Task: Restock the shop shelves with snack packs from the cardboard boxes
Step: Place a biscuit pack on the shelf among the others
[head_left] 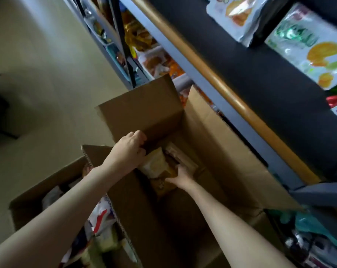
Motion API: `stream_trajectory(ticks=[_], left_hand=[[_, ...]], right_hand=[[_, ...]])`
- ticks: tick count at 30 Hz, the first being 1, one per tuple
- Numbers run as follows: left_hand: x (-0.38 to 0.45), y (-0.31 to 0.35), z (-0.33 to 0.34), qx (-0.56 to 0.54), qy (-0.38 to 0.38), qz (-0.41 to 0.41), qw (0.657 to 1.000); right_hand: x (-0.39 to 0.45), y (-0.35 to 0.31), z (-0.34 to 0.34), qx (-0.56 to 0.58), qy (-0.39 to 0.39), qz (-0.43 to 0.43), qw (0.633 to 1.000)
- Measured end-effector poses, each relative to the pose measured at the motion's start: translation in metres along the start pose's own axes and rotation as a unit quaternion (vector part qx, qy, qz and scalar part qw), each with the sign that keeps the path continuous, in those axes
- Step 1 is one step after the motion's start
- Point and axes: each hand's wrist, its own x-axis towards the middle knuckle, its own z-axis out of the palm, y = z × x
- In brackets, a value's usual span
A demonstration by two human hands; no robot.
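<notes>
A tall open cardboard box (pixel 217 144) stands on the floor against the shelves. Both my arms reach down into it. My left hand (pixel 129 149) is curled over the top edge of a pale beige snack pack (pixel 158 163) and grips it. My right hand (pixel 181 176) is deeper in the box, its fingers on the lower right side of the same pack, beside a brown pack (pixel 161 187) underneath. More pale packs (pixel 181 157) lie at the bottom of the box.
A second open cardboard box (pixel 47 186) at my left holds several white and red packs (pixel 102 217). Grey metal shelves (pixel 208 82) with a wooden rail run along the right, stocked with snack bags (pixel 306 45). Beige floor (pixel 47 74) lies to the left.
</notes>
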Motion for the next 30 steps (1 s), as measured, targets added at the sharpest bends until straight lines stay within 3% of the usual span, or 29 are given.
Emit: stream_trajectory(ticks=[3,7,13,19,24,27,30], left_hand=[[0.018,-0.010,0.012,-0.016,0.011,0.003,1.000],[0.026,-0.024,0.024,-0.037,0.046,-0.011,0.998],[0.016,-0.034,0.028,-0.066,0.028,-0.053,0.996],[0.006,0.005,-0.006,-0.206,-0.063,-0.166,0.962],[-0.027,0.100,-0.100,-0.336,-0.139,0.061,0.930],[-0.042,0.162,-0.164,-0.318,-0.159,0.183,0.917],[-0.050,0.220,-0.212,-0.305,-0.096,0.253,0.913]], right_hand=[[0.042,0.005,0.032,-0.001,0.002,-0.011,1.000],[0.070,0.020,0.060,-0.095,0.058,0.019,0.994],[0.034,0.015,0.054,0.033,0.118,0.044,0.991],[-0.075,-0.051,-0.051,0.137,0.233,-0.137,0.953],[-0.215,-0.120,-0.138,0.081,0.394,-0.275,0.873],[-0.300,-0.139,-0.185,0.070,0.434,-0.338,0.832],[-0.366,-0.147,-0.232,0.075,0.492,-0.345,0.796]])
